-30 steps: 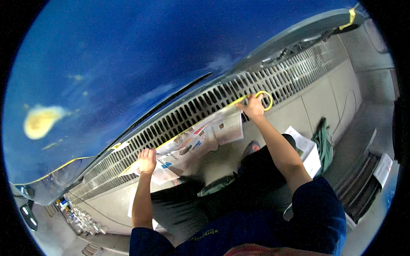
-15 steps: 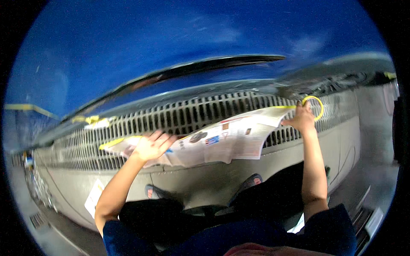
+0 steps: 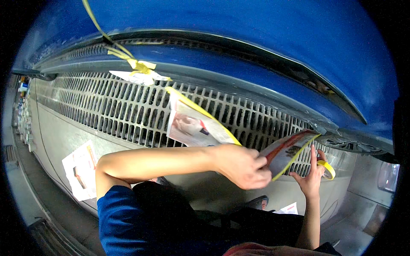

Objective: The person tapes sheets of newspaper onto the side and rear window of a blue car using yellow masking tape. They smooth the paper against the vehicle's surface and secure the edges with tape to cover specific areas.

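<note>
A printed newspaper sheet (image 3: 194,126) with yellow tape along its edge hangs in front of the car's blue side. My left hand (image 3: 245,166) reaches across to the right with curled, slightly blurred fingers closed at the sheet; the exact grip is partly hidden. Right of it, the sheet's dark-printed part (image 3: 290,149) is folded and twisted, with a strip of yellow tape (image 3: 294,161) on its edge. My right hand (image 3: 309,181) holds a roll of yellow tape (image 3: 328,170) at its fingers, the index finger pointing up beside the strip's end.
The blue car panel (image 3: 192,13) curves over a metal floor grating (image 3: 124,100), with a wheel (image 3: 352,145) at right. Crumpled paper with yellow tape (image 3: 141,74) hangs at upper left. Another printed sheet (image 3: 81,170) lies on the floor at left.
My left hand has swung right, close to my right hand. The sheet, formerly stretched wide between them, is now folded at its right part. The view has also shifted.
</note>
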`<state>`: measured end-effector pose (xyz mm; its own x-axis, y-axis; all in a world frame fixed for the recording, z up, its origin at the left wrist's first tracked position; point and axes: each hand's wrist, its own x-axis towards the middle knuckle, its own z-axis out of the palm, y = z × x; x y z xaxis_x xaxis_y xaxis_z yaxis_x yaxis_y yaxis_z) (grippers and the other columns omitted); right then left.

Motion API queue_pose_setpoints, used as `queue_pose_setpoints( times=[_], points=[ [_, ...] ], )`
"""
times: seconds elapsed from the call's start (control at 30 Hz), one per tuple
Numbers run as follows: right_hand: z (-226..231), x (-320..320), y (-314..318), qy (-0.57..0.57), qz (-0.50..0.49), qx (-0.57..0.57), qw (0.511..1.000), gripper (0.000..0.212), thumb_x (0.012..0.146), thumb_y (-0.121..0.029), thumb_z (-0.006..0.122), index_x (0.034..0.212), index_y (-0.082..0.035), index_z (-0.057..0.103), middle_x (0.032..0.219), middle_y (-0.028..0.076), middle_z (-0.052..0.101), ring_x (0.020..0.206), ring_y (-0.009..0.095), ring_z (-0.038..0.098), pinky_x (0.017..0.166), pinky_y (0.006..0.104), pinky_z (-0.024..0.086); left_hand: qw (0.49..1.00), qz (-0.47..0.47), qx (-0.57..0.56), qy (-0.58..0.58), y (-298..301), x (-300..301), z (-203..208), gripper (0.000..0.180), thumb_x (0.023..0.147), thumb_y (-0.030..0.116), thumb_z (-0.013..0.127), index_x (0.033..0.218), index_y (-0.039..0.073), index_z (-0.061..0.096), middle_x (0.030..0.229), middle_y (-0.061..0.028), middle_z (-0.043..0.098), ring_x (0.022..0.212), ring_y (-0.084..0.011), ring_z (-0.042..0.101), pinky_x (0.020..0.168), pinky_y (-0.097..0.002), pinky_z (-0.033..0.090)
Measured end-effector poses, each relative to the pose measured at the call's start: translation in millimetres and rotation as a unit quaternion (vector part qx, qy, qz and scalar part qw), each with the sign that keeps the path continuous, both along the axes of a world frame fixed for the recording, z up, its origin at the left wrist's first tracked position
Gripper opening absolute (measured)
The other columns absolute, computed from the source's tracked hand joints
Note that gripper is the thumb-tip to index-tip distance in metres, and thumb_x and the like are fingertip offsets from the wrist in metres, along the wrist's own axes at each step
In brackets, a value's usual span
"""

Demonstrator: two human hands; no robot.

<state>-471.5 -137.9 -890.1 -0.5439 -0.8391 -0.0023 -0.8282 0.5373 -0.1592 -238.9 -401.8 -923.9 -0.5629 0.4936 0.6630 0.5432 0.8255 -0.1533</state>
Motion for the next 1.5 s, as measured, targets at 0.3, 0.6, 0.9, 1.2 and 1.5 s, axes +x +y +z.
queue_pose_setpoints(
  times=[0.3, 0.6, 0.9, 1.2, 1.5],
  points=[
    [-4.3, 20.0, -59.1, 0.035, 0.108, -0.048, 0.992, 0.034, 0.066, 0.002, 0.077, 0.096, -0.007, 0.063, 0.134, 0.019, 0.048, 0.129, 0.041, 0.045, 0.108, 0.0474, 0.035, 0.989, 0.001, 0.109, 0.100, -9.1, 21.8, -4.6, 0.021, 0.084, 0.026, 0.063, 0.093, 0.008, 0.066, 0.087, 0.0001, 0.065, 0.069, -0.0141, 0.062, 0.049, -0.0267, 0.046],
    [4.1, 0.7, -62.7, 0.022, 0.111, 0.022, 0.993, 0.015, 0.078, 0.006, 0.063, 0.089, -0.001, 0.059, 0.094, 0.016, 0.065, 0.091, 0.034, 0.063, 0.086, 0.0395, 0.048, 0.973, 0.129, 0.185, -0.039, -24.3, 49.0, -16.1, 0.016, 0.082, 0.018, 0.062, 0.083, 0.003, 0.068, 0.072, -0.0085, 0.068, 0.063, -0.0222, 0.071, 0.051, -0.0345, 0.054],
    [0.0, -34.6, -51.7, 0.079, 0.076, -0.078, 0.991, 0.009, 0.091, -0.003, 0.070, 0.097, 0.001, 0.065, 0.087, 0.014, 0.068, 0.076, 0.029, 0.064, 0.073, 0.0360, 0.050, 0.920, 0.376, 0.101, -0.046, -114.4, 99.2, -14.9, 0.015, 0.080, 0.014, 0.068, 0.094, 0.010, 0.072, 0.083, -0.0016, 0.071, 0.079, -0.0175, 0.071, 0.061, -0.0304, 0.058],
    [-5.8, -29.6, -53.0, 0.081, 0.130, -0.102, 0.983, 0.009, 0.093, -0.005, 0.070, 0.100, 0.001, 0.070, 0.090, 0.014, 0.069, 0.084, 0.029, 0.064, 0.081, 0.0370, 0.050, 0.786, 0.324, 0.508, 0.135, -172.3, 151.9, -71.6, 0.029, 0.083, 0.004, 0.080, 0.111, 0.005, 0.069, 0.096, -0.0059, 0.074, 0.090, -0.0170, 0.073, 0.079, -0.0293, 0.059],
    [-4.4, -34.0, -58.9, 0.029, 0.051, -0.154, 0.986, 0.012, 0.100, -0.007, 0.065, 0.104, 0.003, 0.068, 0.087, 0.004, 0.062, 0.074, 0.010, 0.050, 0.069, 0.0240, 0.042, 0.609, 0.196, 0.732, 0.236, -183.4, 152.0, -76.4, 0.027, 0.087, -0.008, 0.075, 0.114, -0.005, 0.069, 0.102, -0.0134, 0.075, 0.091, -0.0151, 0.073, 0.087, -0.0266, 0.059]
  ],
)
